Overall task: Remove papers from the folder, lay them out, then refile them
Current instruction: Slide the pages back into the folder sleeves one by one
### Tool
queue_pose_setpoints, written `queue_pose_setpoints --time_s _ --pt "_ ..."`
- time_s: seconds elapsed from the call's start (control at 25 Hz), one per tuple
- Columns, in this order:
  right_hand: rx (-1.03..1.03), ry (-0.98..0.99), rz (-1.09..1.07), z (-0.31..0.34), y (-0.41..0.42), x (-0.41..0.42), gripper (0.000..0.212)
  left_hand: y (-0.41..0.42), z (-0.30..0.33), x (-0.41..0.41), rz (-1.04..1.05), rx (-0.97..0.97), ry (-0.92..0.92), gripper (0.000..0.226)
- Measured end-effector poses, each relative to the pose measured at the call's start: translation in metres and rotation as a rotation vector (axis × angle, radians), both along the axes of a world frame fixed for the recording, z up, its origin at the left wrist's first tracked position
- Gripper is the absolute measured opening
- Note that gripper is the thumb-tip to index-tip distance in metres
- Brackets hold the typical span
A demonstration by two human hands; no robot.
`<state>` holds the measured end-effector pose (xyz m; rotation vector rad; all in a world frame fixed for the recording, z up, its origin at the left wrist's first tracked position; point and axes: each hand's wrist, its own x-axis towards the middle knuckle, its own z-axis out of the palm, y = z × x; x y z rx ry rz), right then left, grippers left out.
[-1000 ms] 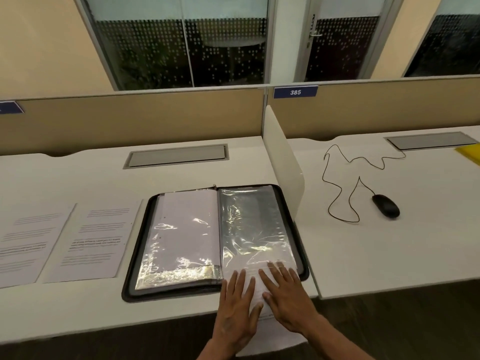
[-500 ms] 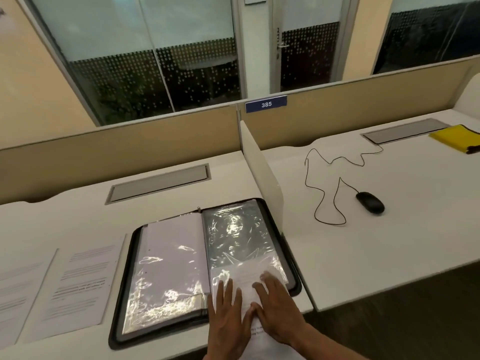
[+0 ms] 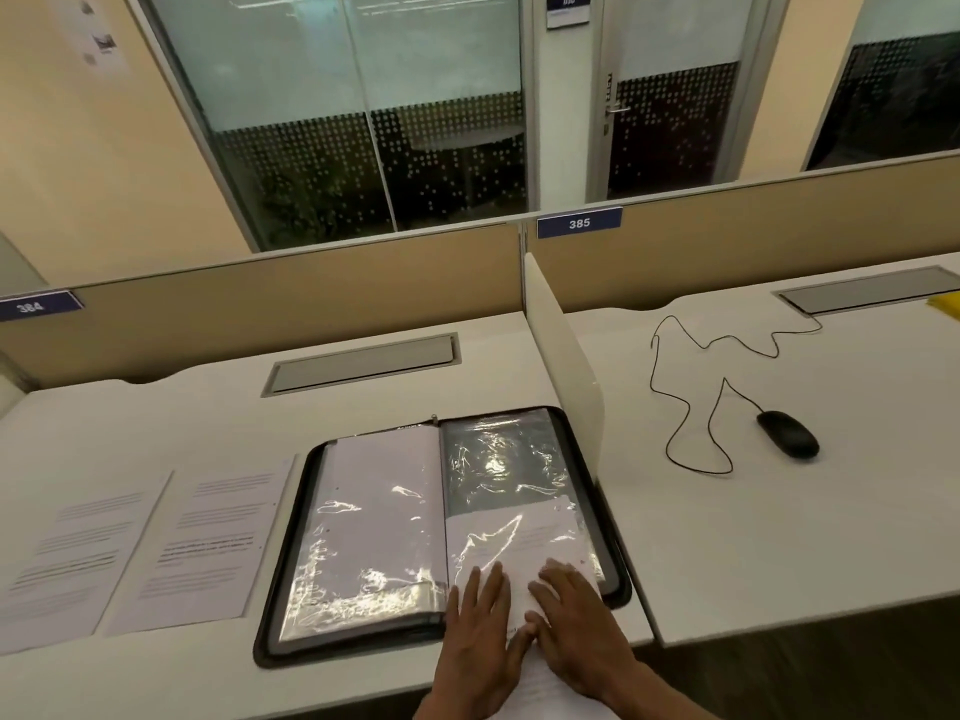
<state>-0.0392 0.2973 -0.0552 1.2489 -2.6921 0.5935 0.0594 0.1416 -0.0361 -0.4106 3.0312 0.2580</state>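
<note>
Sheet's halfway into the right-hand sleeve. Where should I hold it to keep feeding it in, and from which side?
Hold the sheet by its near end, the bare part sticking out of the plastic sleeve over the desk edge, coming from the near side. Left hand and right hand already lie flat there. The far half is under plastic, so only that tail can probably be gripped or pushed.

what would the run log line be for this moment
stage: refiling | left hand: flat on sheet | right hand: flat on sheet | sheet: partway in folder right sleeve | two papers: on desk
</note>
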Motion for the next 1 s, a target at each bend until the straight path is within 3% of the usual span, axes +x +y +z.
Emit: queue_pose_setpoints --time_s 0.28,0.4,0.48,0.72,0.88,1.0 --pt "0.198 -0.064 0.000 0.002 0.001 -0.004 0.056 0.001 0.018 -0.001 0.002 0.109 -0.145 0.066" --pt "0.142 -0.086 0.036 -0.001 0.003 0.002 0.051 0.000 0.023 0.000 -0.040 0.066 -0.056 0.089" --pt "0.167 -0.074 0.076 0.000 0.007 0.009 0.049 0.000 0.026 0.002 -0.062 0.137 -0.058 0.101" --pt "0.221 -0.109 -0.025 0.010 -0.003 0.008 0.058 0.001 0.036 0.005 -0.062 0.175 -0.066 0.097" --pt "0.142 -0.180 0.001 0.011 -0.006 0.017 0.055 -0.001 0.037 0.006 -0.084 0.165 -0.082 0.099" --pt "0.243 -0.100 0.023 0.006 -0.002 0.016 0.053 -0.002 0.037 0.007 -0.094 0.156 -0.082 0.095"
